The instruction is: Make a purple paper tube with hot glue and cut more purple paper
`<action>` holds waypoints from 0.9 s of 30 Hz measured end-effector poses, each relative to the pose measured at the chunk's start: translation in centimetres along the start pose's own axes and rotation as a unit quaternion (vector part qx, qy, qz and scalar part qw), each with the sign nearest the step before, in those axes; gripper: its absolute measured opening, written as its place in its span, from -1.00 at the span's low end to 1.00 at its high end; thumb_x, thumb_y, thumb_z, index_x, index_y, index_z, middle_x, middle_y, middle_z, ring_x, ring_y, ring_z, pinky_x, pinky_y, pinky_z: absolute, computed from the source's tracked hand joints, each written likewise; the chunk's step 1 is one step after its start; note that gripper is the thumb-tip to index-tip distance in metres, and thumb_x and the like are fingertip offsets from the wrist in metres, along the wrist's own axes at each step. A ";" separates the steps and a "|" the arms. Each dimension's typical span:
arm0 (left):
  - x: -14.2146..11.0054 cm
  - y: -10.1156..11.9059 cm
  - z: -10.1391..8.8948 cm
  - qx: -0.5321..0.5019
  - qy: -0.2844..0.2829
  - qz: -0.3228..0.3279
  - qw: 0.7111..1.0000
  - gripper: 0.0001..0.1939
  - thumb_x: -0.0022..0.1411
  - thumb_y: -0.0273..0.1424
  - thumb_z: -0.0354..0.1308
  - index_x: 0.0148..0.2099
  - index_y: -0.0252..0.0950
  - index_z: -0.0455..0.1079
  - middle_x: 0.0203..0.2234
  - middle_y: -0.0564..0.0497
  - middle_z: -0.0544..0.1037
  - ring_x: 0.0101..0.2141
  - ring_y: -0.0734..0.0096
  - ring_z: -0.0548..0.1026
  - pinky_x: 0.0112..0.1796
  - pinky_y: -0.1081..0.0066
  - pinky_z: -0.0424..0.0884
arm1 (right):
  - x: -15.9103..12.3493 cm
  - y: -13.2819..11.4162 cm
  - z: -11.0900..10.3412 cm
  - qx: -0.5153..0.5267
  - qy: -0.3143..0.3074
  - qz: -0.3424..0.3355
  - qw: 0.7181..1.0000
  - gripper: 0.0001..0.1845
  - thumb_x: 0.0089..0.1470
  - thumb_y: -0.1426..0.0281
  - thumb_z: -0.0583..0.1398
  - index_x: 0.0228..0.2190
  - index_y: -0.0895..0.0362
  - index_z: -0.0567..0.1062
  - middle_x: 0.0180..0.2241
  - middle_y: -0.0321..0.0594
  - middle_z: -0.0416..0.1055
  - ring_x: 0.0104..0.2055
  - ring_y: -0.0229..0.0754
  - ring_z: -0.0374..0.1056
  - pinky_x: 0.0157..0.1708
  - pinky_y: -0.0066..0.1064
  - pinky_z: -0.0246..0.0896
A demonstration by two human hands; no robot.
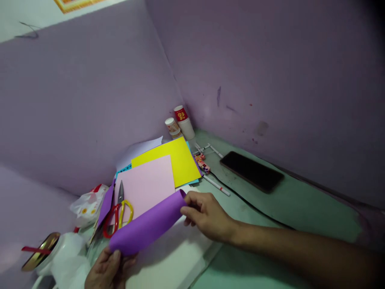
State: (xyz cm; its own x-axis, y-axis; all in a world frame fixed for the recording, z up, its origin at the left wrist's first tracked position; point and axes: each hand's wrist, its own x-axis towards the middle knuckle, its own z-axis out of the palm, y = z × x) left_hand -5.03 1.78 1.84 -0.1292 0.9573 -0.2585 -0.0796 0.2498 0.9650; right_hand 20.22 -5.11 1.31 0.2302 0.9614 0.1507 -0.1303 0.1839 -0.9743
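Observation:
A sheet of purple paper (147,224), curved over into a loose roll, is stretched between my two hands. My left hand (108,267) pinches its lower left end, thumb on top. At the upper right end, my right hand (201,212) grips it between thumb and fingers. Just behind the purple paper lie scissors (121,206) with one red and one yellow handle. They rest on a pale pink sheet (150,180), which overlaps a yellow sheet (177,156). Beneath the purple paper is a white sheet or pad (168,261).
Stacked paper cups (185,126) stand in the wall corner. A black phone (251,170) lies on the green table at right, near a dark cable (252,206) and several white pens (216,185). On the left are a plastic bag (90,202) and a white container (67,255).

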 end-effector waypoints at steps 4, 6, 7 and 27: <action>-1.2 0.3 0.9 0.002 0.042 0.052 0.998 -0.38 -0.52 -0.38 0.45 -0.30 -0.29 0.30 -0.63 0.11 0.56 -0.63 0.46 0.50 -0.52 0.60 0.47 | 1.6 1.1 -0.5 0.079 0.003 0.091 0.993 -0.86 -0.14 0.38 0.20 -0.55 0.15 0.32 -0.68 -0.44 0.31 -0.62 -0.31 0.38 -0.61 -0.54 0.25; -2.0 0.3 1.4 0.014 0.039 0.079 0.996 -0.43 -0.44 -0.37 0.41 -0.29 -0.30 0.30 -0.67 0.07 0.55 -0.64 0.41 0.50 -0.55 0.55 0.47 | 2.1 1.7 -0.9 0.095 0.000 0.121 0.988 -0.80 -0.20 0.35 0.26 -0.55 0.16 0.33 -0.70 -0.44 0.33 -0.63 -0.32 0.37 -0.61 -0.55 0.27; -2.6 0.3 1.6 0.023 0.040 0.098 0.994 -0.47 -0.39 -0.35 0.39 -0.29 -0.30 0.30 -0.69 0.06 0.54 -0.66 0.40 0.49 -0.58 0.53 0.46 | 2.3 1.9 -1.1 0.095 -0.003 0.130 0.987 -0.77 -0.22 0.33 0.28 -0.54 0.17 0.34 -0.71 -0.44 0.34 -0.64 -0.33 0.36 -0.61 -0.55 0.26; -5.6 0.8 0.6 0.017 -0.055 0.236 0.970 -0.87 0.03 -0.42 0.11 -0.49 -0.29 0.45 -0.59 0.01 0.43 -0.59 0.46 0.42 -0.55 0.51 0.37 | 2.1 3.4 -1.7 0.077 0.054 0.209 0.973 -0.58 -0.52 0.32 0.46 -0.47 0.05 0.53 -0.61 -0.35 0.42 -0.63 -0.29 0.30 -0.59 -0.50 0.29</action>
State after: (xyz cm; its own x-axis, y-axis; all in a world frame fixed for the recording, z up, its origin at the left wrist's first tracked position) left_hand -3.80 -3.30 4.07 -0.0379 0.9753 0.2176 -0.0048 -0.2179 0.9760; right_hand 21.86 -2.83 -1.94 0.2247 0.9331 -0.2807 -0.3758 -0.1827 -0.9085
